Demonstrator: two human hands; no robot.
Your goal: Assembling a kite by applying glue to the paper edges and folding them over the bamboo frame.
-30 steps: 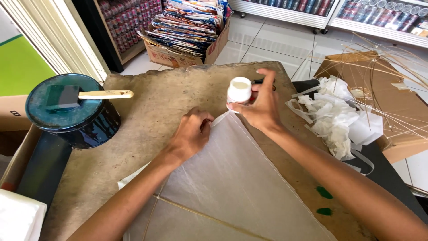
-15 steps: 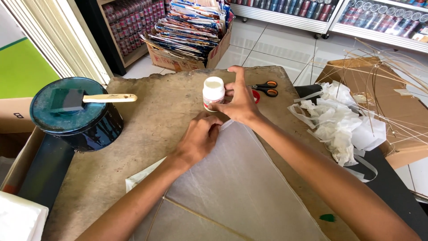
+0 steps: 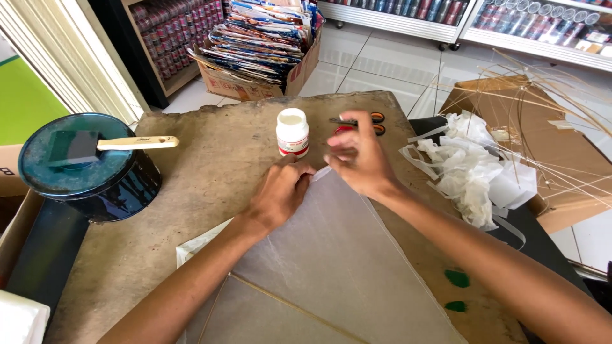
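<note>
Both hands meet at the top corner of a kite (image 3: 331, 255) of thin grey paper, laid flat on a worn brown table (image 3: 210, 165). The left hand (image 3: 279, 194) lies palm down on the paper, fingers curled with their tips pressing the edge at the corner; it grips nothing that can be seen. The right hand (image 3: 360, 159) sits just beyond the corner, fingers bent and close together, seemingly pinching the paper tip, though motion blur hides exactly what they hold.

A small white bottle (image 3: 292, 132) stands upright just past the left fingertips, apart from both hands. Scissors (image 3: 357, 122) lie behind the right fingers, partly hidden.

To fold this corner well, I judge the left fingertips should pin the paper flat while the right fingers draw the flap taut and press it down evenly, working outward from the tip so the thin sheet neither wrinkles nor tears.
</note>
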